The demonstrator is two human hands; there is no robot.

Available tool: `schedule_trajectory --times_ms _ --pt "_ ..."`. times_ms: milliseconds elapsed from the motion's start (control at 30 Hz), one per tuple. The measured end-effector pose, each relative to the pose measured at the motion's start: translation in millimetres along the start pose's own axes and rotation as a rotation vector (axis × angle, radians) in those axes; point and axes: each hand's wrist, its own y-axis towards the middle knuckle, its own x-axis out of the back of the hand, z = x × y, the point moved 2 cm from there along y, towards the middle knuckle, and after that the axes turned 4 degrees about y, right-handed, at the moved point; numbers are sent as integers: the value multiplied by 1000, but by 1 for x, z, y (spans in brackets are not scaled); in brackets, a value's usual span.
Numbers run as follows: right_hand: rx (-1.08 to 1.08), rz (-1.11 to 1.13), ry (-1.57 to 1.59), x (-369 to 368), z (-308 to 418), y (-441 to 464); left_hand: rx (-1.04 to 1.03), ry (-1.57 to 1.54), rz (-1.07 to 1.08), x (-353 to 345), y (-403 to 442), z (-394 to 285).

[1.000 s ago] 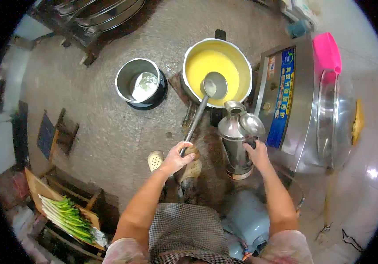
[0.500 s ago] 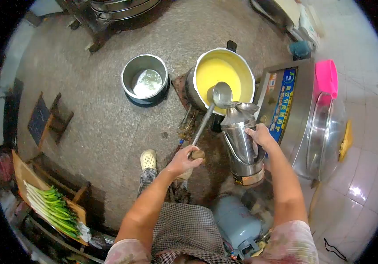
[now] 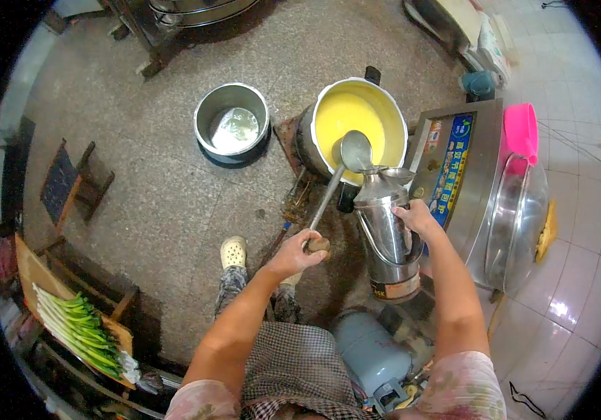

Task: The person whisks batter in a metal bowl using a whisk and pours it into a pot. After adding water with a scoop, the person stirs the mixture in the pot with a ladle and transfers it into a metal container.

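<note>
My left hand (image 3: 298,255) is closed around the wooden end of a long metal ladle (image 3: 328,198). The ladle's bowl tilts at the mouth of a steel thermos flask (image 3: 383,231), over the near rim of a deep pot (image 3: 305,133). Yellow liquid (image 3: 348,115) lies in that pot. My right hand (image 3: 417,218) grips the flask by its side handle. The flask stands roughly upright with its hinged lid (image 3: 397,175) flipped open to the right. Whether liquid is running from ladle to flask is too small to tell.
A second metal pot (image 3: 197,120) with some pale liquid stands on the floor to the left. A steel appliance (image 3: 479,175) and a pink plastic container (image 3: 520,129) are at right. A gas cylinder (image 3: 374,346) is near my feet. Green onions (image 3: 83,325) lie on a board at left.
The flask sits slightly lower and farther right in the view. The ladle's bowl has shifted a little right with it. Both hands keep their grips.
</note>
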Motion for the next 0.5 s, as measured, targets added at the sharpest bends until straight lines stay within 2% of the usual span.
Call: schedule_trajectory --times_ms 333,433,467,500 --pt "-5 -7 127 -4 -2 -9 -5 7 5 0 1 5" --pt "95 -11 308 -26 -44 3 19 49 22 3 -1 -6" --pt "28 -27 224 -24 -35 -10 12 48 20 3 0 -5" --pt "28 -55 274 -32 -45 -13 6 47 17 2 -1 -3"
